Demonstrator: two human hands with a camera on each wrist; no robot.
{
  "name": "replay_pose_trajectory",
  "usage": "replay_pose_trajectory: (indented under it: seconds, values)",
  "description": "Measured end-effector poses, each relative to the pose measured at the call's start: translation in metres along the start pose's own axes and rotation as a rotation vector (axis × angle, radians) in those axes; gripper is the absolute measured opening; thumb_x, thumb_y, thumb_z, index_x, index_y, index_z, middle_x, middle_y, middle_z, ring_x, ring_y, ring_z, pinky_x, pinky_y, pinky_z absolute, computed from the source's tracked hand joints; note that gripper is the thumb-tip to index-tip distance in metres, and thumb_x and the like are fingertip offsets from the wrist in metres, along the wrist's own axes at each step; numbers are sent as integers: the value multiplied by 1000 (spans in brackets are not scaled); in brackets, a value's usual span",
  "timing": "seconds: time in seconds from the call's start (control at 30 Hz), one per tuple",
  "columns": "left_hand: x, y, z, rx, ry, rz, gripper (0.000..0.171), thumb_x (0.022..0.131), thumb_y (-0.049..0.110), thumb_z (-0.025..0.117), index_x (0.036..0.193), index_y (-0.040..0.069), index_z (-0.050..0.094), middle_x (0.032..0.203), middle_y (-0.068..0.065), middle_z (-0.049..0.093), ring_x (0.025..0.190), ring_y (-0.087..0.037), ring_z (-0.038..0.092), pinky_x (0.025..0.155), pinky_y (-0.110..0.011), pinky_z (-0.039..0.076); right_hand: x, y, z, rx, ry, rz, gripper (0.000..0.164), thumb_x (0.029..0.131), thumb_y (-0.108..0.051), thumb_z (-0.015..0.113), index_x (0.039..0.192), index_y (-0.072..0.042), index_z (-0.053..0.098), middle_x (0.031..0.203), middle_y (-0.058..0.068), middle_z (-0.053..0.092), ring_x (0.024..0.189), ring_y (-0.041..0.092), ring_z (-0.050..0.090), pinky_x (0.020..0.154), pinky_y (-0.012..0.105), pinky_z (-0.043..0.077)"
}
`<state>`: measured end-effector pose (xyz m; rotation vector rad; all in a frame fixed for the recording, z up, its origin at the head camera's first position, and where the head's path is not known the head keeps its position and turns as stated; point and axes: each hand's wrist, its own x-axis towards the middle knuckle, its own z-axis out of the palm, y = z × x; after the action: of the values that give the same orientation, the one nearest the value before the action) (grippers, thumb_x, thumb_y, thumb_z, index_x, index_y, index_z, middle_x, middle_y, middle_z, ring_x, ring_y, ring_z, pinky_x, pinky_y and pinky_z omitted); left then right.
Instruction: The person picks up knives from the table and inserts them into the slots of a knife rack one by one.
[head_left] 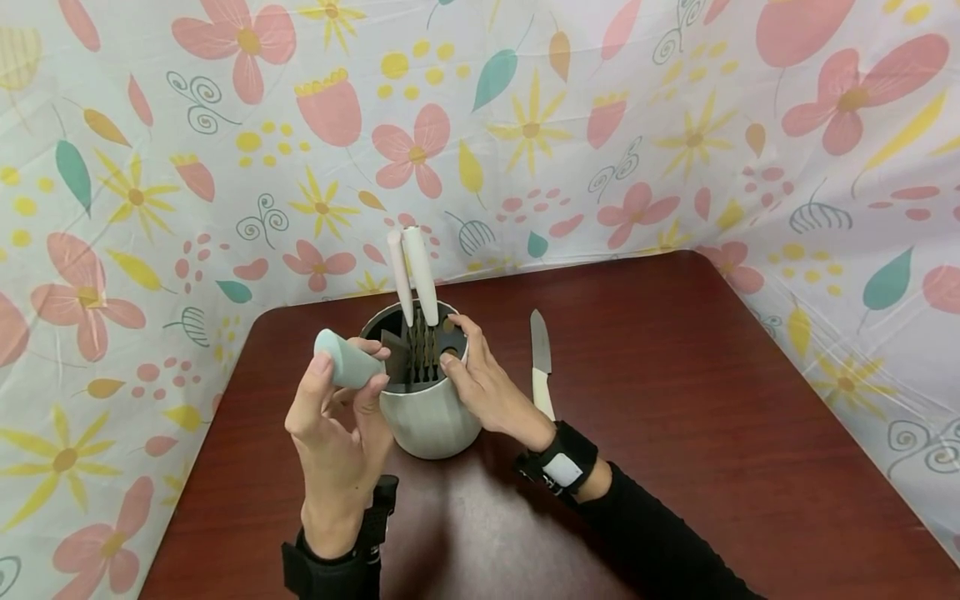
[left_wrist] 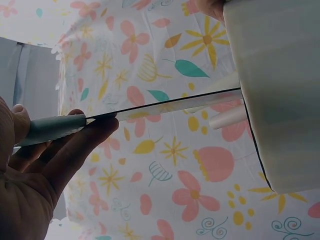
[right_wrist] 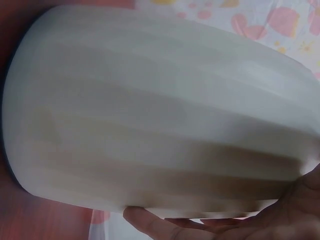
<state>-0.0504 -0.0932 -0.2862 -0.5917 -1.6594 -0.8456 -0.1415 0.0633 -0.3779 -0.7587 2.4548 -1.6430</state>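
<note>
My left hand holds a knife by its pale blue-green handle, with fingers and thumb at the handle's sides. Its broad blade slants into the mouth of a round, pale grey-green knife holder, and the tip is hidden inside. With my right hand I grip the holder at its right side, the thumb at the rim and the fingers along the outer wall. Two white-handled utensils stand upright in the slots of the dark insert.
A small knife with a cream handle lies on the dark red-brown table, right of the holder, its blade pointing away from me. Behind the table hangs a flower-patterned cloth, which also runs along both sides.
</note>
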Motion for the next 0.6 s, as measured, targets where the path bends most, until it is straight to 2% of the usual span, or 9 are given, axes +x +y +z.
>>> replay_pose_trajectory:
  seconds: [0.2, 0.37, 0.47, 0.6]
  values:
    - [-1, -2, 0, -26, -6, -14, 43, 103, 21, 59, 135, 9, 34, 98, -25, 67, 92, -25, 69, 65, -22, 56, 1, 0, 1, -12, 11, -9, 57, 109, -40, 33, 159, -32, 8, 155, 9, 27, 96, 22, 53, 90, 42, 43]
    - [-9, -11, 4, -45, -119, -70, 45, 104, 13, 55, 141, 5, 30, 108, -24, 65, 98, -25, 69, 77, -18, 58, 1, 1, 1, -14, 18, 0, 58, 109, -40, 34, 159, -33, 8, 158, 9, 25, 99, 23, 54, 91, 41, 44]
    - [-19, -20, 9, -20, -186, -96, 47, 104, 8, 54, 143, 1, 29, 112, -24, 64, 101, -27, 68, 75, -20, 60, -1, 2, 1, -5, 9, -4, 57, 109, -40, 34, 159, -33, 8, 149, 10, 35, 90, 20, 55, 84, 37, 45]
    - [-27, -29, 14, 9, -218, -112, 50, 101, 2, 56, 143, -1, 29, 113, -23, 64, 101, -26, 68, 72, -31, 62, -1, 2, -1, -7, 5, -27, 56, 110, -38, 34, 160, -31, 8, 128, 10, 47, 84, 18, 54, 79, 34, 45]
